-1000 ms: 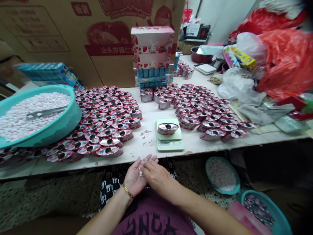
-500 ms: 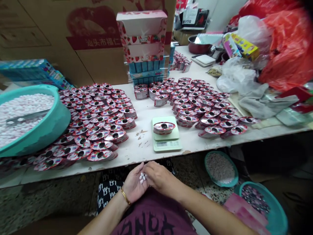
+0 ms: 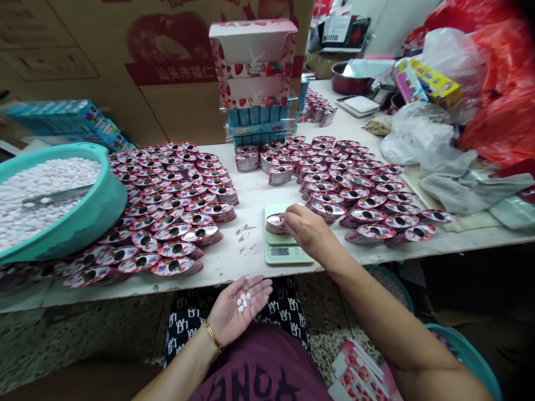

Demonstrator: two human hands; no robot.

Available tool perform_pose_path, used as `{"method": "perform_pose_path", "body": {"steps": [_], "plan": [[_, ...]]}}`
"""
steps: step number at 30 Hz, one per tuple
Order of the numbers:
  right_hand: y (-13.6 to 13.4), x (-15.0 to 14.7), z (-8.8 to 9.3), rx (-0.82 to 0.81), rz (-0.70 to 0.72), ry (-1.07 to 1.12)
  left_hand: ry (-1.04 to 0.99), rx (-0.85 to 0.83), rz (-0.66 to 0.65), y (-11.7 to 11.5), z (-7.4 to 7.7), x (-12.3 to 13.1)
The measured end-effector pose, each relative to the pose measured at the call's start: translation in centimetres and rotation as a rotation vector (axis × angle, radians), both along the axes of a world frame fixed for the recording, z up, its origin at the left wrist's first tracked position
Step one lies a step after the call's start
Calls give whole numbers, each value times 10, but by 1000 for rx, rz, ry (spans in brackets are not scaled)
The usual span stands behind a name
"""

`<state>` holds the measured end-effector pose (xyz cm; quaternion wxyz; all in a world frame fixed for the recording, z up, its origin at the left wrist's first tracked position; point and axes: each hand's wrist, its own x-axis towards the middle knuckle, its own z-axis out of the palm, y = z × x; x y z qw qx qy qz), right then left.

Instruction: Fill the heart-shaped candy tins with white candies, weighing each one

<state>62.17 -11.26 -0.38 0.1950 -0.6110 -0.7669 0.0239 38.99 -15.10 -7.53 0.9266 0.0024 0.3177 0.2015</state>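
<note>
My left hand (image 3: 235, 314) lies palm up over my lap, fingers stretched out and open, with several small white candies (image 3: 243, 302) resting on the palm. My right hand (image 3: 307, 229) reaches to a red and white packet (image 3: 275, 224) standing on the pale green scale (image 3: 288, 255). Its fingers are pinched together at the packet's opening and cover the right half. Whatever lies between those fingertips is hidden. Digits show on the scale's display, too small to read surely.
Many upright open packets (image 3: 200, 234) crowd the table left and right of the scale. A turquoise basin (image 3: 112, 206) of white candies with a metal tool stands at left. Stacked strawberry boxes (image 3: 254, 69) rise behind. Plastic bags (image 3: 438, 145) lie at right; basins (image 3: 472, 356) sit below the table.
My right hand has left my left palm and moved up to the packet on the scale. My left hand has opened flat, with candies still on it. The view has shifted slightly.
</note>
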Motion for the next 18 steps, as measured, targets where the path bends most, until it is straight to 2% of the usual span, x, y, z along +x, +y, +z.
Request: {"method": "perform_pose_path", "body": {"steps": [3, 6, 8, 9, 11, 14, 18], "plan": [[-4, -2, -4, 80, 4, 64, -1, 7, 2, 1, 2, -2], [-27, -22, -8, 135, 38, 174, -9, 9, 3, 0, 3, -1], [-49, -48, -13, 73, 136, 211, -31, 15, 22, 0, 2, 0], [-61, -63, -16, 31, 228, 205, -45, 12, 27, -1, 2, 0], [-81, -91, -26, -68, 338, 132, -73, -3, 24, -2, 1, 1], [-99, -113, -41, -155, 350, 90, -103, -23, -9, -4, 2, 1], [-99, -105, -52, -282, 298, 121, -113, -26, -51, -8, 8, 3]]}}
